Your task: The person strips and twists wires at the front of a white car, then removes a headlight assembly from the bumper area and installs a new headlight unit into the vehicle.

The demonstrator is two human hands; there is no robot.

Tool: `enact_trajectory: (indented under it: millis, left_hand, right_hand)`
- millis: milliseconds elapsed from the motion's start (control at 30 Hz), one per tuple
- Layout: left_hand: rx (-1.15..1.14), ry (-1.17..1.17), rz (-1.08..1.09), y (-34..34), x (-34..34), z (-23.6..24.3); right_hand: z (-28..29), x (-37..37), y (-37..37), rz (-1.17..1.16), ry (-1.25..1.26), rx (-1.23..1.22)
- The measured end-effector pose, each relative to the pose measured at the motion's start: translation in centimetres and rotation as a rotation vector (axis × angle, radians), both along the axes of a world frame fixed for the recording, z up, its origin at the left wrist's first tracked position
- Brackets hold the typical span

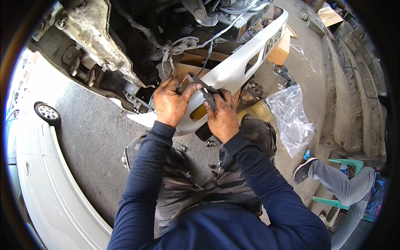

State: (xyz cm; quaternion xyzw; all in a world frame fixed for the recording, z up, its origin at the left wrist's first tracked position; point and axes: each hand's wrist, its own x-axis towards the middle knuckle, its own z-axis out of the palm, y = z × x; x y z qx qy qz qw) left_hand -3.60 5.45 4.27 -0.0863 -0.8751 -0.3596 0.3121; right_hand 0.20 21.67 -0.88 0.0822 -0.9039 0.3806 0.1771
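Left hand is pinching a thin wire end between thumb and fingers, fist mostly curled. Right hand, just beside it, is gripping the handles of dark pliers, whose head is reaching toward the left thumb. Directly under both hands a white bumper is lying on the ground. Beyond the left hand, a wiring bundle is hanging from the car underside. Right of the right hand, a clear plastic bag is lying.

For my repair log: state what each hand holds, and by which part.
Right hand grips a dark hand tool by its handles. Left hand pinches a thin wire near the tool's tip.
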Motion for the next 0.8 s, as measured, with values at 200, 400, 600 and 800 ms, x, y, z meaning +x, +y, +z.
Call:
enact_trajectory:
  millis: [200, 400, 600, 800]
  left_hand:
    - [0.006, -0.129, 0.074, 0.3, -0.4, 0.7]
    - [-0.126, -0.205, 0.007, -1.0, 0.0, 1.1]
    - [-0.151, -0.14, -0.083, -1.1, 0.1, 1.0]
    - [-0.19, -0.166, -0.133, -1.7, 0.4, 1.4]
  right_hand:
    - [-0.2, -0.7, 0.3, 0.006, -0.034, -0.083]
    - [-0.6, -0.7, 1.6, 0.05, 0.066, 0.19]
    - [-0.5, -0.8, 1.3, 0.093, 0.14, 0.13]
    - [-0.2, -1.0, 1.9, 0.145, 0.074, 0.099]
